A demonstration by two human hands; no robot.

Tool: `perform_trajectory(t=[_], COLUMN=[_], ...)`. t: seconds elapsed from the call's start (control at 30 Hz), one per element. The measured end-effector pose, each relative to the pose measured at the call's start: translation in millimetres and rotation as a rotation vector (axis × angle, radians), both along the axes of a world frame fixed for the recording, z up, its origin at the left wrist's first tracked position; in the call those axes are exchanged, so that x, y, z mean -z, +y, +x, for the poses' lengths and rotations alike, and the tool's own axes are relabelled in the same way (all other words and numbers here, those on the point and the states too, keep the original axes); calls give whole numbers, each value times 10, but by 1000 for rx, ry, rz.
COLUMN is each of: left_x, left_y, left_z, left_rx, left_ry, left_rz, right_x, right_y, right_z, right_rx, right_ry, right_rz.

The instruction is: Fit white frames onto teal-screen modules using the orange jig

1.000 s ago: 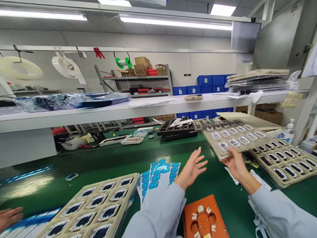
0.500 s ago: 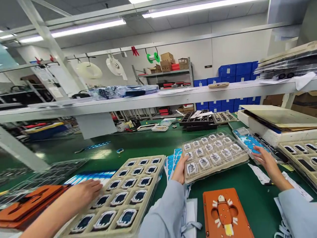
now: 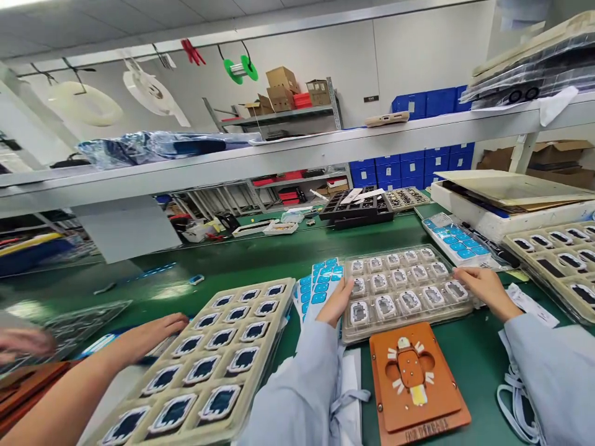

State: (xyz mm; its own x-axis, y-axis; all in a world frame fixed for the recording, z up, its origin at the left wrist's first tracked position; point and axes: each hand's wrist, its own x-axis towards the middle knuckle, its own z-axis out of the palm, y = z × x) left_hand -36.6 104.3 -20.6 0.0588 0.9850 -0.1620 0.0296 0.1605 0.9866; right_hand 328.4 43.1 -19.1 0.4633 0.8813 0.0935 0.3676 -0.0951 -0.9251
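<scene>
A plastic tray [image 3: 379, 328] with rows of pale, watch-like parts in its pockets lies almost flat on the green bench. My left hand [image 3: 338, 302] grips its left edge, thumb on the near side. At the opposite edge, my right hand [image 3: 488, 292] has its fingers closed on the tray's right side. Just in front of the tray is an orange fixture block [image 3: 411, 396] with a shaped recess and white tabs. Sheets of blue stickers [image 3: 320, 282] lie beside my left hand, partly under it.
A co-worker's bare arm [image 3: 111, 353] reaches beside another tray [image 3: 218, 337] of dark-faced parts. Another hand [image 3: 25, 344] is blurred at far left. More blue sticker sheets [image 3: 458, 238], a white foam box [image 3: 488, 214] and a third tray [image 3: 558, 254] stand right. A shelf [image 3: 307, 155] crosses above.
The tray has come down from a tilted position to nearly flat, close behind the orange block. My right hand has moved left onto its edge. A blurred hand has appeared at far left.
</scene>
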Motion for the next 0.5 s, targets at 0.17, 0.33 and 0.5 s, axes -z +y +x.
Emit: perform_trajectory(t=[0.17,0.33,0.5], left_x=[-210,-560,-606], left_y=[-40,-235,-449], left_z=[-12,66,414], left_rx=[-49,38,10], left_ry=[-57,-364,-750], left_rz=[-54,-160,-31], right_x=[-151,-387,-305], right_y=[-105,-289,-421], right_z=[-45,-314,-749], right_rx=[-66,-343,-628], right_ry=[155,778,915], right_rz=[57,372,330])
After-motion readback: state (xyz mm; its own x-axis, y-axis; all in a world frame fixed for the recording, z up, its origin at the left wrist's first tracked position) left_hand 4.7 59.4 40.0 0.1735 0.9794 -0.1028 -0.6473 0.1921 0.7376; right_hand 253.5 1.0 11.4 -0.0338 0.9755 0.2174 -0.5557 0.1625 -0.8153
